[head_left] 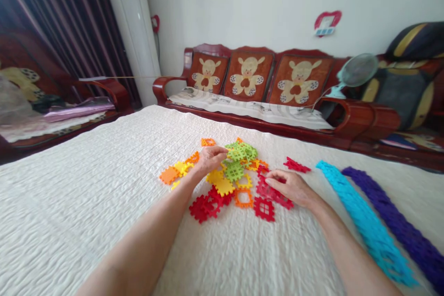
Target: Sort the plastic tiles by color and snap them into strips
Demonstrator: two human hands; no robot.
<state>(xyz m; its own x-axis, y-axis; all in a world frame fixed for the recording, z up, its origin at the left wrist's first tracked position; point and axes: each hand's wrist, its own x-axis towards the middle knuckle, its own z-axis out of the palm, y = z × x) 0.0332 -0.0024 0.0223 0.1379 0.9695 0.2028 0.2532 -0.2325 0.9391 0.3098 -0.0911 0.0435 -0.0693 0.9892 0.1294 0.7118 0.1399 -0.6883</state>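
Observation:
A loose pile of plastic interlocking tiles with notched edges lies on the cover. My left hand (210, 159) reaches over its left side, fingers pressed together at the edge of the green tiles (235, 171). What those fingers hold, if anything, is hidden. Below that hand are yellow tiles (222, 183) and red tiles (210, 204). My right hand (291, 186) is closed, thumb and fingers curled, over more red tiles (268, 189); I cannot make out anything between them. An orange window-frame tile (243, 198) lies between the two hands, beside a red window tile (264, 209).
To the right lie a long light-blue row of tiles (364, 222) and a purple row (391, 217). A red stack (296, 165) sits apart. Orange tiles (169, 175) lie at left. Beyond the white quilted cover (86, 194) stands a wooden sofa (222, 113) with a fan (359, 70).

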